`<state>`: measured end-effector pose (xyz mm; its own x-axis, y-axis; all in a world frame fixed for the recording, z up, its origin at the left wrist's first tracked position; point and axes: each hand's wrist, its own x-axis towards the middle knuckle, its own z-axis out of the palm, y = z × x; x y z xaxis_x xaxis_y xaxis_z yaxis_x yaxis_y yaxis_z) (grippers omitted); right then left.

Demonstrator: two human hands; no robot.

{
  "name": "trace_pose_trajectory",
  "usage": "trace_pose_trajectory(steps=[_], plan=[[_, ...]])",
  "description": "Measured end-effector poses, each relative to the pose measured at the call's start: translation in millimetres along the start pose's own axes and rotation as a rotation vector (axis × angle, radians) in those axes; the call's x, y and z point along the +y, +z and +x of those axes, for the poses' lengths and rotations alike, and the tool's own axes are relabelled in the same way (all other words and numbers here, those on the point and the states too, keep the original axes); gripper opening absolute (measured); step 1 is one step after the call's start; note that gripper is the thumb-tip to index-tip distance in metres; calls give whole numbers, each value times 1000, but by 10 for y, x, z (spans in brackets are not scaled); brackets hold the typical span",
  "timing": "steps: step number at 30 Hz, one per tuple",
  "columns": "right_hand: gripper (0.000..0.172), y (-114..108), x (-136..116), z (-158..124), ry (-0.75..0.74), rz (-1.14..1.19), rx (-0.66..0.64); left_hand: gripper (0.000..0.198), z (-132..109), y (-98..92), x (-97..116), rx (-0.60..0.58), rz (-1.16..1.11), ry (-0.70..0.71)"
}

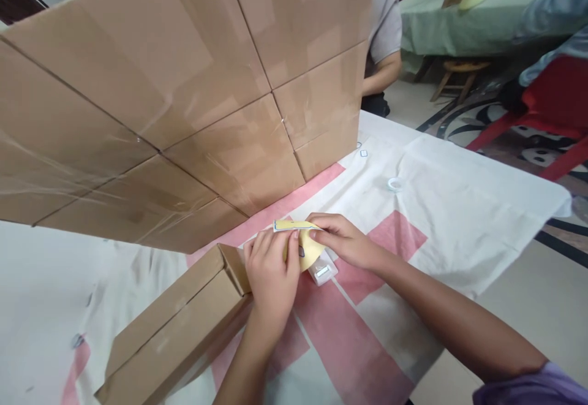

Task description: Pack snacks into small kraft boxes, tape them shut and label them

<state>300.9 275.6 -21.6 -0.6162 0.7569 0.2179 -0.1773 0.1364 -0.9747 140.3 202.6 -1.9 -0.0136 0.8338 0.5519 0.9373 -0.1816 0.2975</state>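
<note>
Both hands are partly curled round a yellow sheet: the left hand (271,264) on one side, the right hand (340,239) on the other. They work above a tabletop (450,196) spread with a creased white cloth bearing pink blocks. Across its far side stands a tall cardboard wall (220,80) with taped seams, and a long closed carton (169,331) lies just beside the left hand. A ring-shaped roll (394,184) lies toward the tabletop's right corner. Past the far edge, a person in a grey sleeve (386,25) is partly hidden by the cardboard. Beyond are a second table with a pale green cover (454,28), a wooden stool (462,69) and a red chair (558,95).

Neither hand is spread; thumbs and fingers grip the yellow sheet (315,254) between them, over the middle of the tabletop. A small white packet (323,272) shows just below it; whether a hand touches that, I cannot tell.
</note>
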Motion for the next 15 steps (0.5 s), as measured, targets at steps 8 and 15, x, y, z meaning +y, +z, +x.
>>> trace_pose_trajectory(steps=[8,15], plan=[[26,-428,260,187,469,-153,511,10,-52,-241,52,145,-107,29],[47,-393,-228,-46,311,-594,771,14,-316,-742,0,225,-45,146]])
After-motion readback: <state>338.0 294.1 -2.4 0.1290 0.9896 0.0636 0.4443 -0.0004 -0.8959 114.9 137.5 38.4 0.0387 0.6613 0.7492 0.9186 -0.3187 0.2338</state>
